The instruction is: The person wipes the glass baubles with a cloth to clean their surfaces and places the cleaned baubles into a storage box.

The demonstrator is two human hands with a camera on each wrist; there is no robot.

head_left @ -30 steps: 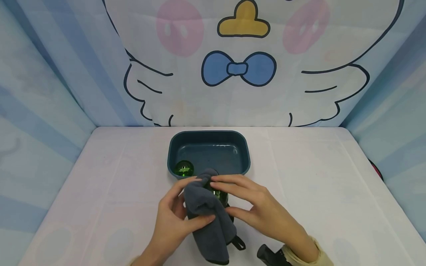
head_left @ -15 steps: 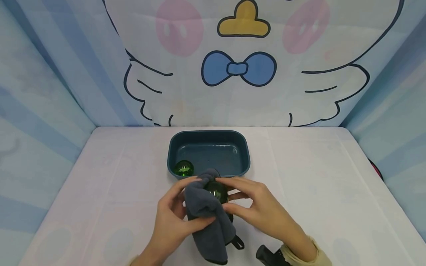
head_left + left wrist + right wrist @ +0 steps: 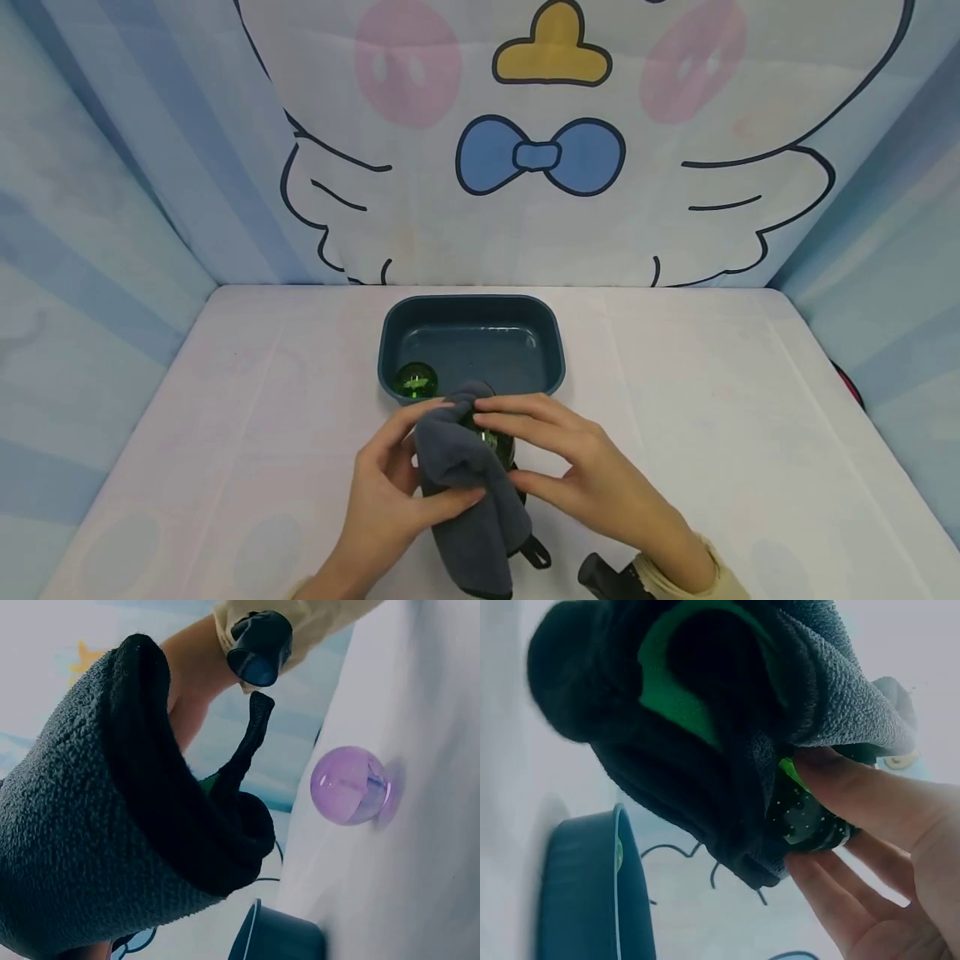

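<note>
1. A person's left hand [image 3: 390, 487], at nine o'clock of a grey-blue cloth [image 3: 476, 533], grips it, thumb in front and fingers around the far side.
2. The right hand [image 3: 592, 467], at about two o'clock of the cloth, pinches a clear green ball [image 3: 500, 446] between thumb and fingertips.
3. That green ball sits at the cloth's one o'clock, partly covered by its folds and by the fingers. The right wrist view shows pale specks on its dark surface.
4. The cloth has a dark edge and a small black loop [image 3: 536, 552] at its four o'clock.
5. At twelve o'clock from the hands, a dark teal bin [image 3: 480, 346] rests on a white table [image 3: 247, 417]. Another green ball [image 3: 415, 380] lies inside, at the bin's eight o'clock.
6. The left wrist view shows a purple ball [image 3: 349, 785] on the table, at three o'clock in that view.
7. At twelve o'clock, beyond the table, hangs a backdrop [image 3: 562, 233] with a drawn blue bow tie [image 3: 540, 156].
8. A black device [image 3: 611, 577] sits by the right sleeve [image 3: 712, 575], at four o'clock from the cloth.
</note>
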